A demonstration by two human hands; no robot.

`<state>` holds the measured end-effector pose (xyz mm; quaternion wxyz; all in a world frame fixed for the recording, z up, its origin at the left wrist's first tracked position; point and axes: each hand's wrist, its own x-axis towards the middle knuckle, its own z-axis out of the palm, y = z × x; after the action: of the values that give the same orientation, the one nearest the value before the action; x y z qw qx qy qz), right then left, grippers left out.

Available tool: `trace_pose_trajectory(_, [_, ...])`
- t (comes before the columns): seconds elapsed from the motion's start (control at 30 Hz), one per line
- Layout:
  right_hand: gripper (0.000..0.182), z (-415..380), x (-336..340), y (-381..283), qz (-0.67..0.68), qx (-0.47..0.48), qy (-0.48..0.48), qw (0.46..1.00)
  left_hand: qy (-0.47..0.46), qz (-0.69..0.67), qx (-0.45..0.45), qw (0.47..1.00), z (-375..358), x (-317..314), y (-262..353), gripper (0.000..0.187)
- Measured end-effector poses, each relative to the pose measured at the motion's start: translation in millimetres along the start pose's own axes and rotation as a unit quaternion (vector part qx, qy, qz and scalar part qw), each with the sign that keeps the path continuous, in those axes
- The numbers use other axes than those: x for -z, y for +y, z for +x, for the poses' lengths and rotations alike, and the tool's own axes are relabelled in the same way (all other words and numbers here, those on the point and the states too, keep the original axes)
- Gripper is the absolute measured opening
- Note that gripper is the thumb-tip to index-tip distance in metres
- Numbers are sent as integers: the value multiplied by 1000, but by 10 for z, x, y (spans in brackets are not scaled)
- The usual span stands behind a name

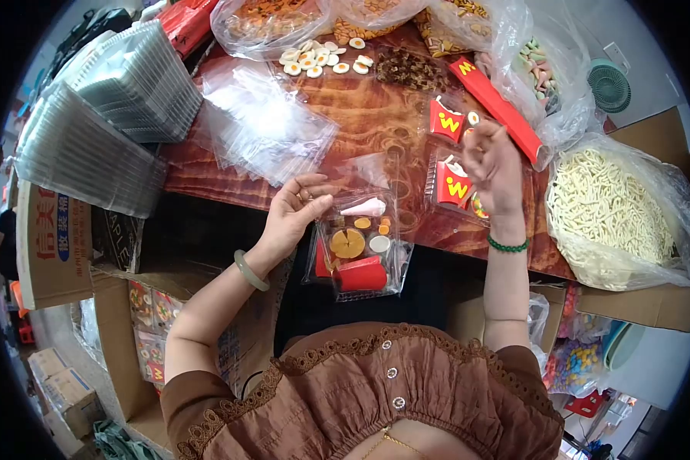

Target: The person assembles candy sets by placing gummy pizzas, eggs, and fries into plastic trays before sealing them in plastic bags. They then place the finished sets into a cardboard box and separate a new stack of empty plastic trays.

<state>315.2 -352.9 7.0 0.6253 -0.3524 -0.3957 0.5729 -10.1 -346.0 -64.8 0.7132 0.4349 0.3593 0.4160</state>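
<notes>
My left hand (299, 208) pinches the upper left edge of a clear plastic pack (393, 201) at the table's front edge. Through the clear plastic show a red fries box (362, 274), a round brown piece (347, 244), a white disc (379, 244) and a pink-and-white cone-shaped piece (364, 207). My right hand (492, 167) hangs over the right side of the table, fingers loosely bent and apart, with nothing visible in them. Close to it lie two more clear packs with red fries boxes (446, 120) marked with a yellow letter, and small fried-egg pieces (474, 118).
Stacked clear trays (134, 80) stand at the left, beside a pile of clear bags (264, 123). Several egg pieces (314, 60) and brown bits (412, 70) lie at the back. A long red stack of boxes (498, 111) and a bag of cream-coloured strips (613, 207) are on the right.
</notes>
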Motion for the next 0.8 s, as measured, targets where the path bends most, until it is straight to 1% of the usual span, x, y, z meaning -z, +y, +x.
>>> trace_pose_trajectory(0.03, [25,-52,-101,84,-186,-59,6,981,-12,3,-3,1000,-26,-33,29,14])
trace_pose_trajectory(0.1, [27,-198,-308,387,-324,-104,-58,938,-28,5,-2,1000,-37,-54,-9,11])
trace_pose_trajectory(0.13, [23,-198,-250,576,-270,-113,-110,950,-73,-15,-29,997,-23,-15,-70,8])
trace_pose_trajectory(0.17, [19,-196,-216,719,-213,-123,-161,956,-117,-34,-56,991,-25,26,-101,11])
trace_pose_trajectory(0.2, [6,-215,-285,734,-202,-73,-160,963,-116,-33,-54,991,-45,54,-97,11])
trace_pose_trajectory(0.23, [6,-223,-255,771,-200,-73,-160,964,-129,-2,-88,988,-73,90,-87,14])
trace_pose_trajectory(0.27, [8,-232,-192,836,-208,-25,-176,962,-141,31,-121,982,-109,147,-70,19])
trace_pose_trajectory(0.3, [11,-231,-175,871,-216,23,-193,957,-173,72,-129,974,-144,212,-1,10])
trace_pose_trajectory(0.33, [13,-249,-164,906,-222,41,-187,956,-172,74,-130,974,-175,224,28,10])
trace_pose_trajectory(0.37, [13,-271,-147,940,-221,42,-187,956,-125,-16,-73,989,-224,245,69,15])
trace_pose_trajectory(0.4, [14,-288,-182,942,-204,58,-197,957,-77,-106,-14,991,-278,207,164,27])
trace_pose_trajectory(0.43, [15,-304,-211,939,-188,74,-206,957,-66,-142,9,988,-326,130,211,51])
trace_pose_trajectory(0.47, [15,-321,-232,926,-187,72,-207,958,-81,-127,33,988,-324,69,196,51])
trace_pose_trajectory(0.5, [14,-327,-268,884,-207,92,-235,945,-96,-112,55,988,-314,-6,180,52])
trace_pose_trajectory(0.53, [13,-328,-301,836,-227,113,-263,931,-69,13,88,994,-332,-133,223,47])
trace_pose_trajectory(0.57, [13,-353,-292,751,-229,114,-263,930,-70,13,86,994,-353,-124,188,47])
trace_pose_trajectory(0.63, [12,-436,-204,565,-286,-36,-170,942,-38,35,48,997,-383,-132,121,35])
trace_pose_trajectory(0.67, [19,-452,-175,561,-211,-30,-149,966,-17,48,12,999,-419,-153,86,27])
trace_pose_trajectory(0.7, [19,-469,-230,512,-212,-29,-146,966,-19,47,13,999,-464,-202,96,27])
trace_pose_trajectory(0.77, [24,-527,-410,377,-320,-71,-146,933,-12,86,-12,996,-586,-324,180,27])
trace_pose_trajectory(0.8, [20,-509,-398,349,-396,-145,-174,890,-15,123,-85,989,-658,-429,288,26])
